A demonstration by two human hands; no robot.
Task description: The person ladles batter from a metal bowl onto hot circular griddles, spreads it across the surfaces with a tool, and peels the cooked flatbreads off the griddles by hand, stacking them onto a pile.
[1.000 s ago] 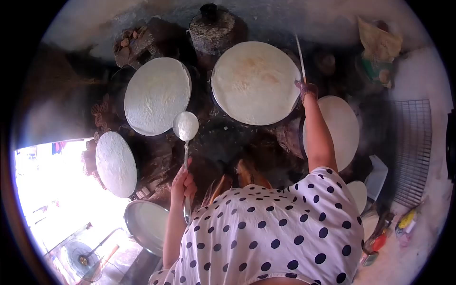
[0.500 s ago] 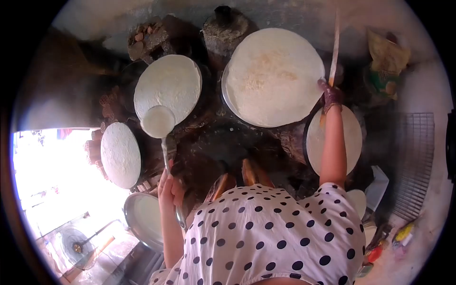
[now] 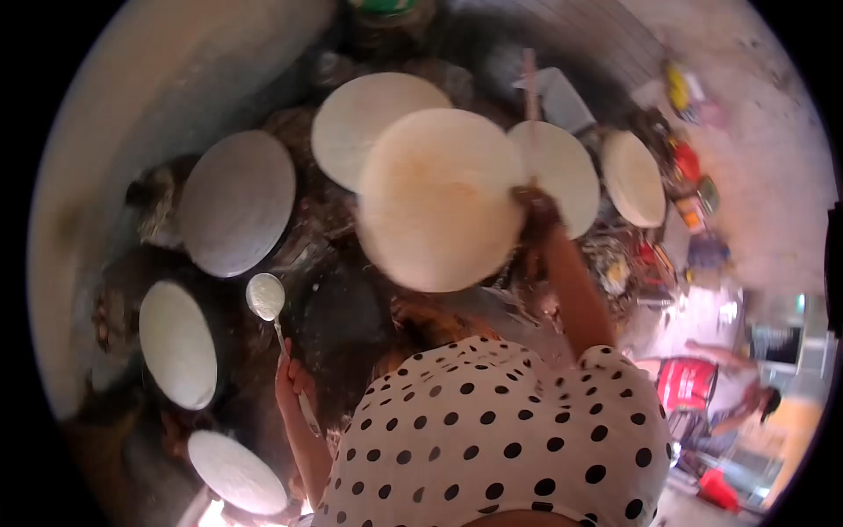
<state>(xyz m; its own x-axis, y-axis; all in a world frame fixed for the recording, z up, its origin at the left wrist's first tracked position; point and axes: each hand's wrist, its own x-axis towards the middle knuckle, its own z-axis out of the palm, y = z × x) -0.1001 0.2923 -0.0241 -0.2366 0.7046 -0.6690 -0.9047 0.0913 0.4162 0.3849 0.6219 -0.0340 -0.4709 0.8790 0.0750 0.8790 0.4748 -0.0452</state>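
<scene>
My left hand (image 3: 296, 378) is closed round the handle of a metal ladle (image 3: 266, 297), its bowl holding white batter. My right hand (image 3: 537, 213) is closed at the right edge of a large round flatbread (image 3: 439, 202) with brown patches, raised and slightly blurred. A long thin stick (image 3: 530, 105) points up from that same hand. Partly behind the lifted bread is a pale round (image 3: 369, 119). To the left is a bare grey round griddle (image 3: 239, 204).
White rounds lie at the left (image 3: 178, 345) and lower left (image 3: 237, 472). Further pale rounds (image 3: 566, 176) (image 3: 634, 180) stand to the right, near a white container (image 3: 565, 101). A person in red (image 3: 688, 384) is at the lower right.
The view has turned to the right. The large bread has come off its griddle, which now shows bare, and moved right with my right hand. The ladle has moved away from the white round.
</scene>
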